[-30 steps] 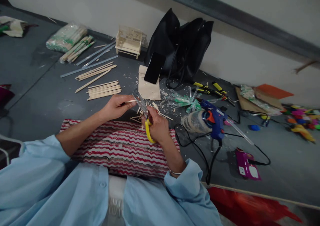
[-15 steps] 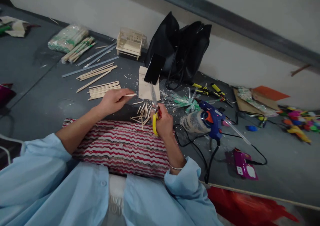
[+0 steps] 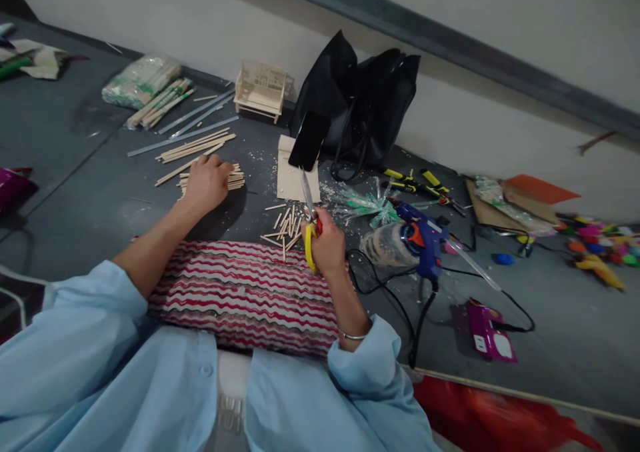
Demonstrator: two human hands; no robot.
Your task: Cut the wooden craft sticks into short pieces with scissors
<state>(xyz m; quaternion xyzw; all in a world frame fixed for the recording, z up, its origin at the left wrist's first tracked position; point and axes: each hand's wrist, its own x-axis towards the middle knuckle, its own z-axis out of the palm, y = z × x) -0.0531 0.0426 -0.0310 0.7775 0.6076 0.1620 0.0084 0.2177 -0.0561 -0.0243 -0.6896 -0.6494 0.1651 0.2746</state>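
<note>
Progress, left to right. On the surface (image 3: 115, 219), a clear packet (image 3: 143, 81) sits with green-marked bundles (image 3: 163, 103) just beside it; both read as unused stock. Nearer the person, an upper group of long sticks (image 3: 197, 147) and a lower group of long sticks (image 3: 236, 177) lie roughly parallel, apparently uncut. A small wooden model (image 3: 260, 92) stands upright by the wall and looks assembled. In front of the person, short stick pieces (image 3: 286, 227) form a loose, crisscrossed heap just beyond the striped cushion (image 3: 245, 299). Pale crumbs lie around the beige paper (image 3: 299, 184). Judgement: cutting is partly done, with a fair heap made and many full lengths left; the final count cannot be told. The glue gun (image 3: 424, 239) is in neither hand.

Pose, left to right. Left hand (image 3: 207, 184): forearm extended forward and outward, back of the hand uppermost, fingers bent down over the lower group. Whether a stick is pinched cannot be told; the fingertips are hidden. Right hand (image 3: 327, 242): beside the short pieces, wrapped round the yellow handle of the scissors (image 3: 310, 205). The blades look nearly together, pointing away from the person towards the phone (image 3: 309, 140); no stick lies between them.
</note>
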